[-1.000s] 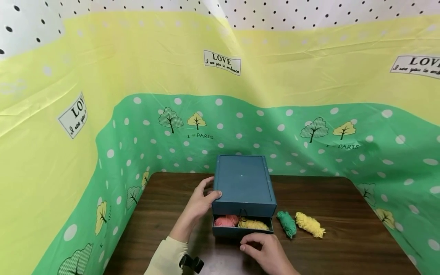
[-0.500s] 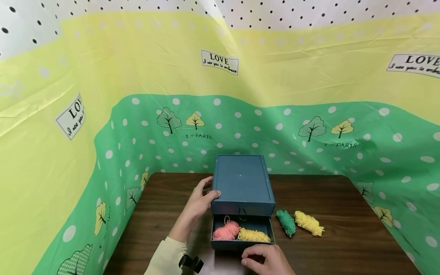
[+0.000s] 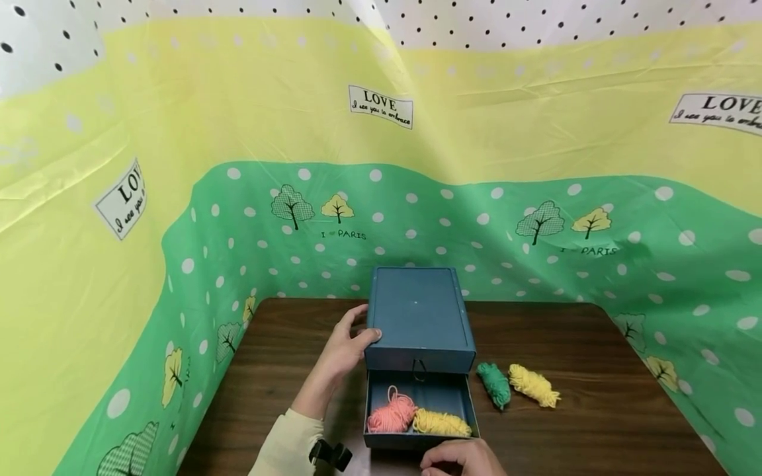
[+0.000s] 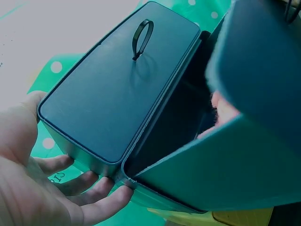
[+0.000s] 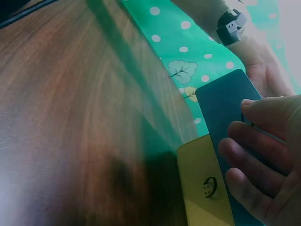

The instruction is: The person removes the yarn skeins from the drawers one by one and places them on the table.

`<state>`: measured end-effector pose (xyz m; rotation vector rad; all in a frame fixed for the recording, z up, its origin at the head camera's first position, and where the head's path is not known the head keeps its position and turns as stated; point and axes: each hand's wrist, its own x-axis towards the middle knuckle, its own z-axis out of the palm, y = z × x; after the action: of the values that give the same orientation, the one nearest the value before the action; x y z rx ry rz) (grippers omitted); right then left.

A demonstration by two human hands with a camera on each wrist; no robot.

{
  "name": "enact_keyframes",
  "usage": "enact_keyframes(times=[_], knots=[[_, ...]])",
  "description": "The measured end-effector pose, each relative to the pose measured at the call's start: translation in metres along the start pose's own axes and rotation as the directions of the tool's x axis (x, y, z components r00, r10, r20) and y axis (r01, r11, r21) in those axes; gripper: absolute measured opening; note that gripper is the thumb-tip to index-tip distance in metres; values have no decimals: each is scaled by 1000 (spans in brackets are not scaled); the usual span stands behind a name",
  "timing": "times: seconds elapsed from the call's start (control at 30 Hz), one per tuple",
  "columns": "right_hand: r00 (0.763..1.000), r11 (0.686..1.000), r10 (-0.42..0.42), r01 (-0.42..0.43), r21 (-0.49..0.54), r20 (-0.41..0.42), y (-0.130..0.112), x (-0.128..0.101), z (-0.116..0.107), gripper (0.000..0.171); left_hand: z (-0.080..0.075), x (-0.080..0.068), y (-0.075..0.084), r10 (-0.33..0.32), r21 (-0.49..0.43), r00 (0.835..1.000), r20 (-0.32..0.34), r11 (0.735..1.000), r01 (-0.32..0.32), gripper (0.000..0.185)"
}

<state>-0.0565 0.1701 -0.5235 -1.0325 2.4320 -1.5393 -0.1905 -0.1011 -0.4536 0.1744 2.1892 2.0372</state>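
Four yarn bundles [image 3: 391, 416] (two yellow), one box [image 3: 419, 318].

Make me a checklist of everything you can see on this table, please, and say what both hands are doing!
Surface: dark wooden table, bare wood showing around the things.
Job's things: blue box with its bottom drawer pulled out; pink yarn and a yellow yarn bundle lie inside.
Clutter: green yarn and loose yellow yarn lie on the table, right of the box.
Grippers: left hand rests on the box's left side, fingers fairly straight; right hand grips the drawer's front edge.
Cables: nothing seen.
Surroundings: yellow and green dotted cloth with trees and LOVE labels walls in the table.
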Motion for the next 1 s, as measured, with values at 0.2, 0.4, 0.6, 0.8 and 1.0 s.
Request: enact_keyframes(times=[0.2,0.4,0.6,0.8,1.0], knots=[[999,999,-47,47,-16,15,6,-3,4,11,-1,1,2,5,-2,1000,-4,1000,-5,64],[995,995,-98,98,13,34,7,-4,2,19,0,0,3,7,-1,1000,1,1000,-7,64],[998,990,-36,28,137,57,-10,-3,-3,23,0,0,3,10,13,1000,-1,1000,-10,65],[988,988,-151,150,-33,-23,-19,-1,-7,14,-1,0,1,17,13,1000,5,1000,-17,65],[980,978,-185,177,-106,-72,-30,2,-15,18,-1,1,1,7,12,1000,5,1000,-7,65]])
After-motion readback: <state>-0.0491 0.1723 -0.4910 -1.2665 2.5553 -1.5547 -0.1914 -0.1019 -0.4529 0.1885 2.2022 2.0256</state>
